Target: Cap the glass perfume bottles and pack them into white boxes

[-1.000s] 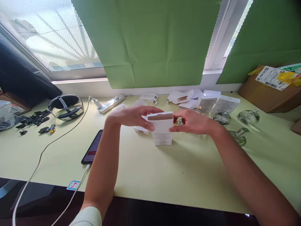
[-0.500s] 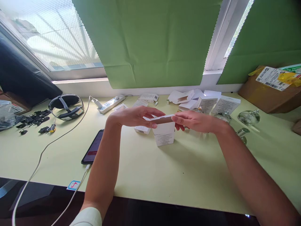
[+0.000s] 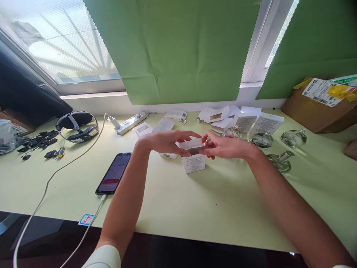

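A small white carton (image 3: 194,163) stands upright on the pale green table (image 3: 178,201), its top flap folded down almost flat. My left hand (image 3: 167,141) pinches the flap's left end with thumb and fingers. My right hand (image 3: 224,146) pinches the flap's right end, fingers curled together. A second small white box (image 3: 168,155) with a barcode lies just behind my left hand. Whatever is inside the carton is hidden.
A phone (image 3: 114,173) on a white cable lies at left. Several glass bottles (image 3: 293,138) and white boxes (image 3: 267,123) sit at right. A power strip (image 3: 131,123), a headset (image 3: 77,126), black parts (image 3: 36,141) and a brown parcel (image 3: 320,106) ring the table.
The carton's top flap has been pushed down from upright to nearly flat, and both hands have sunk with it. The view has shifted slightly left.
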The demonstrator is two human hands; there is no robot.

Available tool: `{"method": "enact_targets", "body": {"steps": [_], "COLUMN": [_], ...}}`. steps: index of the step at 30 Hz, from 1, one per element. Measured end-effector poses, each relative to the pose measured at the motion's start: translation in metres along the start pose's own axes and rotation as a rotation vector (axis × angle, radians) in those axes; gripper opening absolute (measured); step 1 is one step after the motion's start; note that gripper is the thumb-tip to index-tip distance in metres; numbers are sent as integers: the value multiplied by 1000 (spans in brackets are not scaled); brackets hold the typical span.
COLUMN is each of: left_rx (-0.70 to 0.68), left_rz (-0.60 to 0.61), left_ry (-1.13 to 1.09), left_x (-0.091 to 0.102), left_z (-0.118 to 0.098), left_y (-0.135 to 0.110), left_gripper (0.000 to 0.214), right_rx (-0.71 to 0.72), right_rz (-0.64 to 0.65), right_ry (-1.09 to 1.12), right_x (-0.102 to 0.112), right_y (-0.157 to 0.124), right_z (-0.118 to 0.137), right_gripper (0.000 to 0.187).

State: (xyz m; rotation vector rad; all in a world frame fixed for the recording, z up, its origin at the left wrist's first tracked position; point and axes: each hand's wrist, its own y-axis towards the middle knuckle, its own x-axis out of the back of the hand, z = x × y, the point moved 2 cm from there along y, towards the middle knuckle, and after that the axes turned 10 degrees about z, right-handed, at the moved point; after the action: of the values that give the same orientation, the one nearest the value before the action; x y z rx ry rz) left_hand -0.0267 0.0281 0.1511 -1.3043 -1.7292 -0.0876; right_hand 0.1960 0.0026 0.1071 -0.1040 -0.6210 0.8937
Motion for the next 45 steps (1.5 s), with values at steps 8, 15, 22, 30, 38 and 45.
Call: {"method": "enact_targets", "body": {"steps": [8, 15, 22, 30, 38, 45], "left_rx": [18, -12, -69, -118, 2, 19], "left_rz": [60, 17, 45, 46, 11, -143], "left_ry": [14, 25, -15, 14, 61, 195], "left_x": [-6, -6, -9, -8, -5, -3], "left_z": [-5, -2, -4, -10, -4, -19], "left_y": [10, 10, 13, 15, 10, -3], "left_gripper": [61, 61, 57, 52, 49, 31], "right_rx": [22, 20, -3, -17, -52, -20], "right_rz": [60, 78, 111, 108, 50, 169], "right_ry": [9, -52, -21, -52, -63, -174], "right_x": [1, 1, 0, 0, 2, -1], "right_y": [2, 3, -1, -1, -4, 4], "right_z": [-2, -4, 1, 1, -1, -3], "right_gripper": [57, 54, 57, 56, 64, 51]}}
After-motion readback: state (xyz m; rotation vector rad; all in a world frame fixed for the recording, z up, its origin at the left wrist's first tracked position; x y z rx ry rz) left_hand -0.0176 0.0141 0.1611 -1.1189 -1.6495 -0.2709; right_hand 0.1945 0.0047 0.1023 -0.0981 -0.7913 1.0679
